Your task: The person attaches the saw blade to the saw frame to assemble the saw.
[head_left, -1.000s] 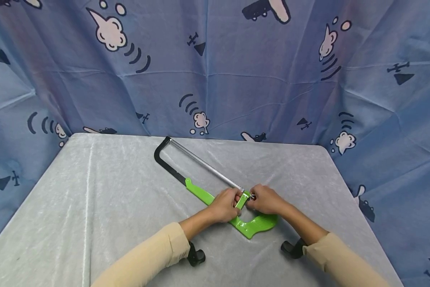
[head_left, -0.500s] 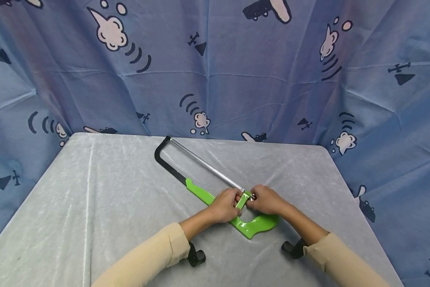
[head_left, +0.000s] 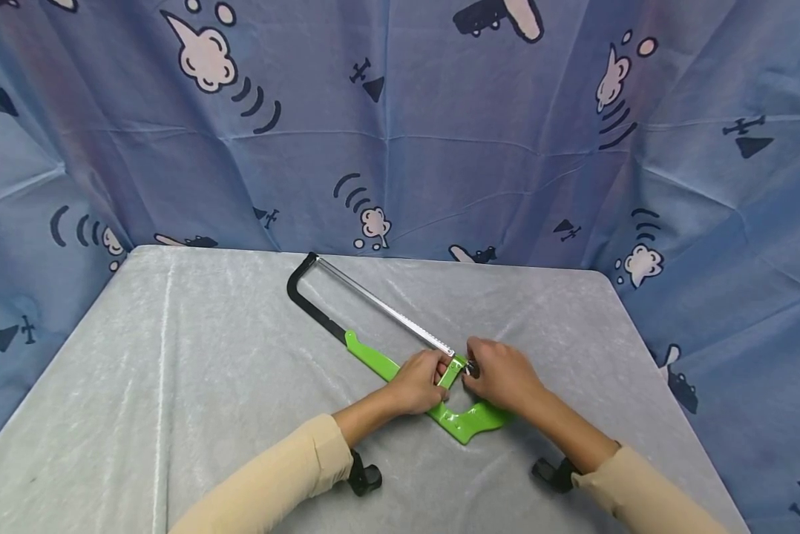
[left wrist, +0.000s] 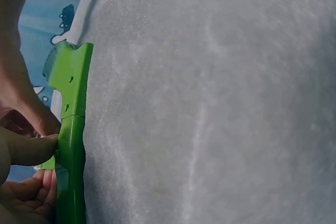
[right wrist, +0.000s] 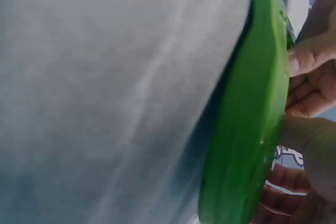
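A hacksaw (head_left: 380,361) with a green handle, black front frame and silver blade (head_left: 387,305) lies on the table in the head view. My left hand (head_left: 416,382) grips the green post at the blade's near end, thumb on one side and fingers on the other. At the outer side of that post, my right hand (head_left: 505,374) pinches a small wing nut (head_left: 472,368), mostly hidden by the fingers. The left wrist view shows the green frame (left wrist: 73,129) edge-on beside my left thumb (left wrist: 31,151). In the right wrist view, the green handle (right wrist: 247,103) hides part of both hands.
The table (head_left: 240,430) is covered with a pale grey cloth. A blue patterned curtain (head_left: 440,178) hangs behind and at both sides. Black wrist devices (head_left: 364,475) sit under both forearms.
My right hand has turned at the wrist and its forearm has shifted slightly right, with fingers still at the wing nut. My left hand and the hacksaw look unmoved.
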Demonstrator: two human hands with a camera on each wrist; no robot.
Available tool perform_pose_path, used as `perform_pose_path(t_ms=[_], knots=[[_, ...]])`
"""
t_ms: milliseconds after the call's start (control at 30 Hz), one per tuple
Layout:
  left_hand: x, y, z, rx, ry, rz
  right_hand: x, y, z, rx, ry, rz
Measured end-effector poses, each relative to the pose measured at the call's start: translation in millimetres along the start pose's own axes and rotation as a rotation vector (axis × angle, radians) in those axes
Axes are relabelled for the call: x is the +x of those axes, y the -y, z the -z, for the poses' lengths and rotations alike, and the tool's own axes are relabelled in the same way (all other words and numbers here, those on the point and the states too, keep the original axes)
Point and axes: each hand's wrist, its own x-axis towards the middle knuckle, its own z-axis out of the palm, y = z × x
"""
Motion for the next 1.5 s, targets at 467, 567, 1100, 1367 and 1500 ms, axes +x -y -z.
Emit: perform_pose_path(t_ms=[467,567,1100,1367,1500], knots=[[-0.5,0.5,0.2,-0.003,0.0,0.001,-4.4,1.2,-1.3,-0.098,-0.123,0.088],[-0.3,0.1,0.5,-0.006,0.0,0.002,-4.3,0.3,-0.3,-0.088,-0.12,0.102],[-0.6,0.4,1.2,0.012,0.006,-0.01,-4.2,-10.3,6.0,0.034,-0.025,0.123],[-1.4,-0.2,0.5,0.027,0.011,-0.001,-3.2,-16.4,5.6,0.117,0.04,0.106],[-2.1,-0.2,0.4,0.041,0.01,0.001,-1.5,-20.1,6.4,0.196,0.092,0.089]])
